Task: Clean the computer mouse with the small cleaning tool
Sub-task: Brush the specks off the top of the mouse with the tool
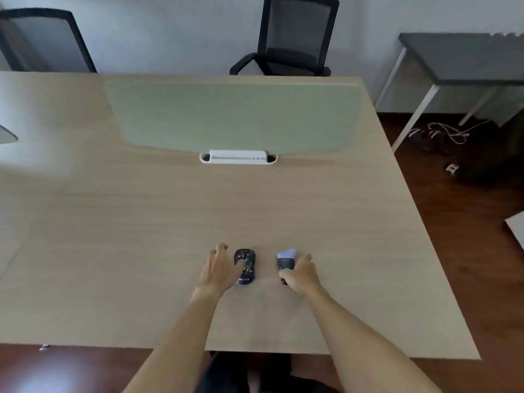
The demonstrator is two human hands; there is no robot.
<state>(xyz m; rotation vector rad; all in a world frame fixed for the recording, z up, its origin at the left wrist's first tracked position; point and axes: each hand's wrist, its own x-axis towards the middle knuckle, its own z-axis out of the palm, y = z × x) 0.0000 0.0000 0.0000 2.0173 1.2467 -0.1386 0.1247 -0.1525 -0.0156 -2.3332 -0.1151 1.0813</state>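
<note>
Head view: we see the mouse (pixel 245 266), black with coloured specks, lying on the table (pixel 113 251) at lower centre of the frame. Our left hand (pixel 219 269) is spread open just left of it, thumb lying across the mouse. Our right hand (pixel 301 274) is closed around the dark handle of the brush (pixel 285 260), pale bristles pointing toward the top of the frame.

Both forearms and hands (pixel 218 269) are bare, without sleeves.
</note>
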